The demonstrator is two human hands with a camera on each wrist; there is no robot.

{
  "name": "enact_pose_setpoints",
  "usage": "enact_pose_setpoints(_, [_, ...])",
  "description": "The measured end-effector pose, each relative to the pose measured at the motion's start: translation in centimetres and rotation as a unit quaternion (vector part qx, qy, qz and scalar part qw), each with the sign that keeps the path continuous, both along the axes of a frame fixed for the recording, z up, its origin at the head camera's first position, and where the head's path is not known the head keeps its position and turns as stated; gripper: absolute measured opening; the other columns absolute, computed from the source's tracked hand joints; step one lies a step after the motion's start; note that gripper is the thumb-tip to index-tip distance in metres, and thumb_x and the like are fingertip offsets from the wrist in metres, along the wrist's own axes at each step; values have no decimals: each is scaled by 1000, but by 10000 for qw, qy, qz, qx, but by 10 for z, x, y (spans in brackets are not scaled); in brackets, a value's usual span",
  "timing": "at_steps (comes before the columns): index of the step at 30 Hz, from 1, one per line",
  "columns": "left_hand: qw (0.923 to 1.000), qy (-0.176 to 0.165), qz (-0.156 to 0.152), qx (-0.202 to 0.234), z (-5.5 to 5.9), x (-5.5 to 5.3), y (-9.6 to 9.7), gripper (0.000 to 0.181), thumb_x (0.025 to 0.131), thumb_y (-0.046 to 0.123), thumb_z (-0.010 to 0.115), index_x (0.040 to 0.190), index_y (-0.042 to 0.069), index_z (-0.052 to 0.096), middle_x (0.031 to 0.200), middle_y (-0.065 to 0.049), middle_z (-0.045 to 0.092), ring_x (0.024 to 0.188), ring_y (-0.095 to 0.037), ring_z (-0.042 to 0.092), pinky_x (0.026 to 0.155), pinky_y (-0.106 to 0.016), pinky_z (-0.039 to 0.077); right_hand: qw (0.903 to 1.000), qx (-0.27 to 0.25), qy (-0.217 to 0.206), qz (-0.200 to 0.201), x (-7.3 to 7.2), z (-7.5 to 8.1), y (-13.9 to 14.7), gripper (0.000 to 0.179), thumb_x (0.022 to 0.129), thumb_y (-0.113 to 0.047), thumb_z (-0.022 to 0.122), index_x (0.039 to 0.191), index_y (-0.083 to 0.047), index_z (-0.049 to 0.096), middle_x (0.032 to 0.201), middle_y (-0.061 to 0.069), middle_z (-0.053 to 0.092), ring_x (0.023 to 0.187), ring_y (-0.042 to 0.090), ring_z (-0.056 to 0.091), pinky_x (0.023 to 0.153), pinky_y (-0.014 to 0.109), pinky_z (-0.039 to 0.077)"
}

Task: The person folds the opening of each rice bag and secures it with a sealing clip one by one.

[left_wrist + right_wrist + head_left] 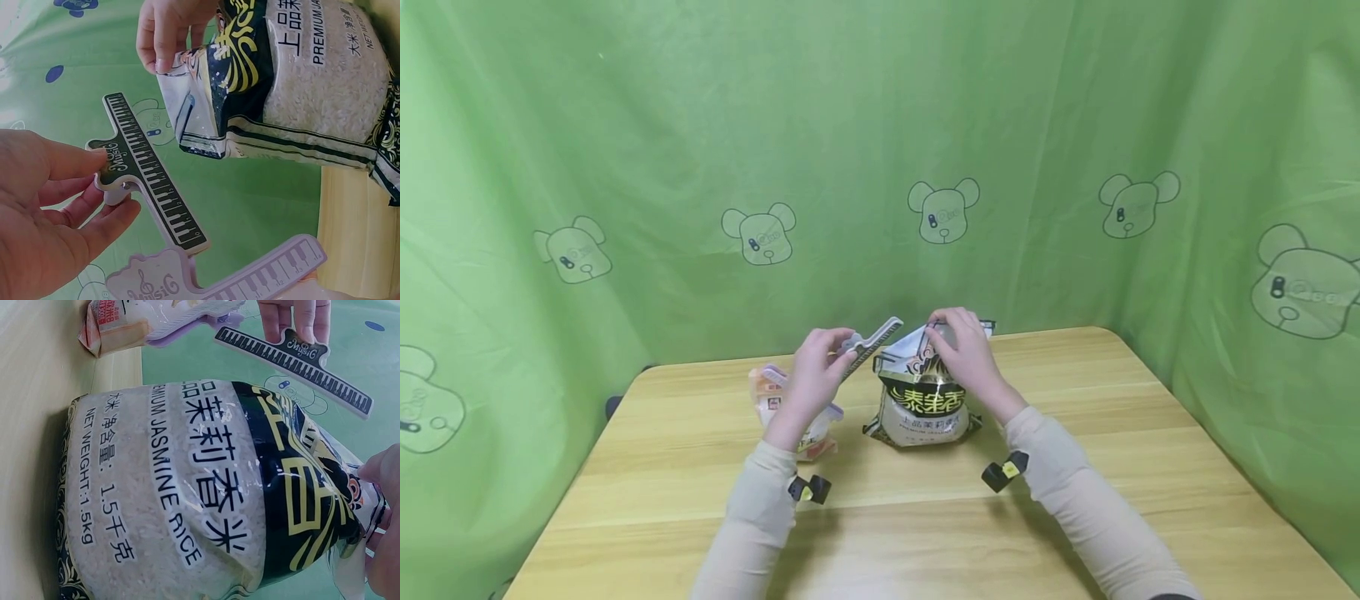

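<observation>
My left hand [817, 373] pinches a black-and-white clip [156, 172] with a piano-key print by its handle, between thumb and fingers. To its right a bag of jasmine rice [922, 417] stands upright on the table, its top folded over. My right hand [964, 348] grips that folded top, thumb in front. In the right wrist view the black-and-white clip [300, 369] is held close to the bag, apart from it. Under my left forearm sits a smaller orange-and-white packet [119, 328], with a lilac piano-print clip [262, 272] across its top.
The wooden table [895, 533] runs back to a green curtain [850, 125] printed with bear heads, which also hangs at both sides. A black wrist camera [809, 489] sits on the left sleeve, another [1004, 472] on the right.
</observation>
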State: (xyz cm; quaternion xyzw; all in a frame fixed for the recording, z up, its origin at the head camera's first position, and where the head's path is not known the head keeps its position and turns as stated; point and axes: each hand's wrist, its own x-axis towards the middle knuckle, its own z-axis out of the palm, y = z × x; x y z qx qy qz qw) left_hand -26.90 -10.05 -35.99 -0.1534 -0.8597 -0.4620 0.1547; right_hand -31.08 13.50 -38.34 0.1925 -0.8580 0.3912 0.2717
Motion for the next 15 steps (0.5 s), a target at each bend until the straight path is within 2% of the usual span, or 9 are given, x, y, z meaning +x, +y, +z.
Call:
enact_pose_setpoints(6, [9996, 112, 123, -212, -3, -3, 1, 29, 83, 11, 61, 112, 9, 58, 98, -5, 53, 90, -14, 56, 83, -20, 51, 10000, 1, -48, -13, -2, -1, 0, 21, 87, -24, 56, 101, -8, 57, 106, 8, 57, 103, 24, 47, 96, 47, 36])
enact_pose_setpoints(12, [9986, 141, 222, -448, -4, -4, 3, 31, 84, 16, 60, 114, 11, 57, 99, -4, 53, 92, -15, 56, 88, -28, 50, 10000, 68, -21, -62, -2, -1, 0, 20, 87, -24, 57, 101, -9, 57, 107, 8, 58, 104, 24, 47, 96, 47, 36])
enact_pose_setpoints(15, [9973, 221, 308, -623, -4, -5, 4, 31, 84, 17, 61, 114, 12, 58, 99, -4, 54, 91, -16, 55, 85, -30, 49, 9999, 90, -51, -82, -1, 0, 0, 21, 87, -25, 56, 101, -10, 57, 107, 8, 58, 104, 24, 47, 96, 47, 36])
